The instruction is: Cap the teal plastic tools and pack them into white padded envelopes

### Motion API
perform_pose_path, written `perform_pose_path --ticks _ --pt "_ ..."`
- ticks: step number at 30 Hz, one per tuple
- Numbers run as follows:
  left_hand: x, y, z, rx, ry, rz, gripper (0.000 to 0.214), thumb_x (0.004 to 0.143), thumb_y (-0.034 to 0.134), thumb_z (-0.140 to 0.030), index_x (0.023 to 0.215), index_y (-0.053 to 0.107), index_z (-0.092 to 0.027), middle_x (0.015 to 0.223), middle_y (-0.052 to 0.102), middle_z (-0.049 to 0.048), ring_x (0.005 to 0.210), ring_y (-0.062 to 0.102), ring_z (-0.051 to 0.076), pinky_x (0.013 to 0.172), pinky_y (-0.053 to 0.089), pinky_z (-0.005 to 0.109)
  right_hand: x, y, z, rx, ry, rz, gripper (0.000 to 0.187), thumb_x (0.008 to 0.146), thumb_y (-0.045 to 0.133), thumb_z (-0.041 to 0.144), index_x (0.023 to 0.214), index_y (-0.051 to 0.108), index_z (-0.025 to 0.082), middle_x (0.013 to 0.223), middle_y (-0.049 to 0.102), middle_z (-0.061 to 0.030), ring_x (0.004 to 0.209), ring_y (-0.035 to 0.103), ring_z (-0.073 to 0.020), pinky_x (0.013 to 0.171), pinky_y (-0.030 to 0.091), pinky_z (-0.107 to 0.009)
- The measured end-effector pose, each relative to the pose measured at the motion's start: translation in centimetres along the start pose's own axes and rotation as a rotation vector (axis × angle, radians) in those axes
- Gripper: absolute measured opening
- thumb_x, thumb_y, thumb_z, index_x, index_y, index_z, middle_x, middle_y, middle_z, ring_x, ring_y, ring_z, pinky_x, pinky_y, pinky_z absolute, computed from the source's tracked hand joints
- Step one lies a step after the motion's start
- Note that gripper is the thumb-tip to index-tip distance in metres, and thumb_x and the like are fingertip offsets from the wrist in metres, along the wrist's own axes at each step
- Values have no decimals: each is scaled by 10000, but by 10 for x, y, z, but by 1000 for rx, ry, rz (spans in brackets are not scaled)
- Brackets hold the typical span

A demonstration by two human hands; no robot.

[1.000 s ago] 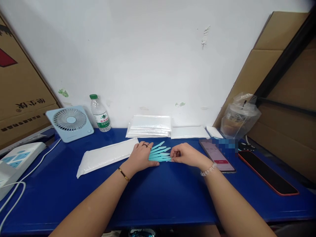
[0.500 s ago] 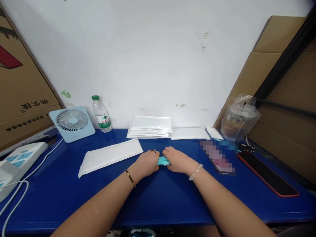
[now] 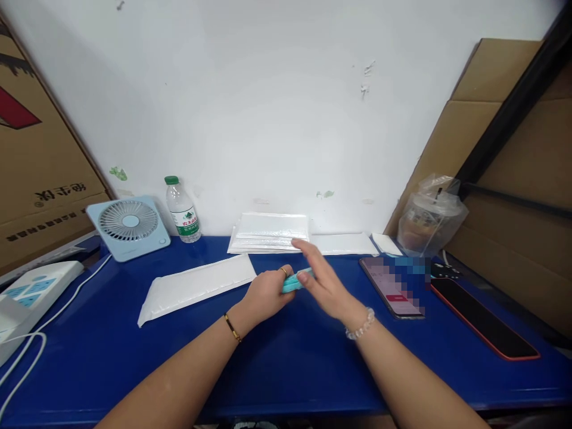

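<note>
My left hand (image 3: 266, 292) is closed around a gathered bundle of thin teal plastic sticks (image 3: 295, 280), held just above the blue table (image 3: 286, 363). My right hand (image 3: 322, 279) has its fingers stretched out flat, pressed against the right end of the bundle. A white padded envelope (image 3: 196, 285) lies flat just left of my left hand. A stack of white padded envelopes (image 3: 270, 232) sits at the back by the wall.
A small blue fan (image 3: 128, 226) and a water bottle (image 3: 182, 210) stand back left, a white power strip (image 3: 31, 295) with cable at far left. Two phones (image 3: 393, 287) (image 3: 485, 319) lie right, beside a bagged drink cup (image 3: 429, 217). Cardboard boxes flank both sides.
The teal sticks were fanned out on the table; both hands pushed them together into one bundle. Now my left hand holds it lifted and my right hand has opened flat against its end.
</note>
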State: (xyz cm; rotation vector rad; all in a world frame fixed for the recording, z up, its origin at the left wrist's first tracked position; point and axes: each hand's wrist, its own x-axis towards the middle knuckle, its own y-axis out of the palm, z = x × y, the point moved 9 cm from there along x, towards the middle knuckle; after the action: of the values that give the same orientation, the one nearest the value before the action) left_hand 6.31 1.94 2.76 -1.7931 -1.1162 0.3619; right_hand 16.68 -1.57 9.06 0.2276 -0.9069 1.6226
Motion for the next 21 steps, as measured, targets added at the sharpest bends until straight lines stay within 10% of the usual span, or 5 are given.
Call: perform_pose_path --ticks 5,10,18,21 --pt "-1 -9 -3 -611 -21 -97 166 792 581 -334 866 548 -190 761 598 2 689 548 157 638 397 257 -3 14 -20 393 111 -78 678 824 581 439 1393 230 327 1461 284 -74 1309 341 -235 1052 335 -433" --pt "-6 -17 -2 -1038 -47 -259 251 850 530 -382 1005 578 -190 991 598 56 936 550 191 860 416 308 -11 53 -32 319 249 143 919 671 693 135 1415 177 291 1358 430 -101 1147 517 -223 962 428 -393" --pt "-4 -18 -13 -441 98 -269 417 810 582 -415 1180 515 -235 1352 408 99 1261 360 261 1085 213 444 -7 70 -38 357 181 126 282 774 560 148 1046 559 223 971 628 -27 893 597 -176 849 466 -330" --pt "-2 -31 9 -129 51 -114 940 620 714 -546 1397 272 -254 1498 185 126 1354 205 327 1088 158 504 -7 55 -58 318 318 46 144 831 557 326 784 607 200 698 593 4 640 564 -146 657 470 -289"
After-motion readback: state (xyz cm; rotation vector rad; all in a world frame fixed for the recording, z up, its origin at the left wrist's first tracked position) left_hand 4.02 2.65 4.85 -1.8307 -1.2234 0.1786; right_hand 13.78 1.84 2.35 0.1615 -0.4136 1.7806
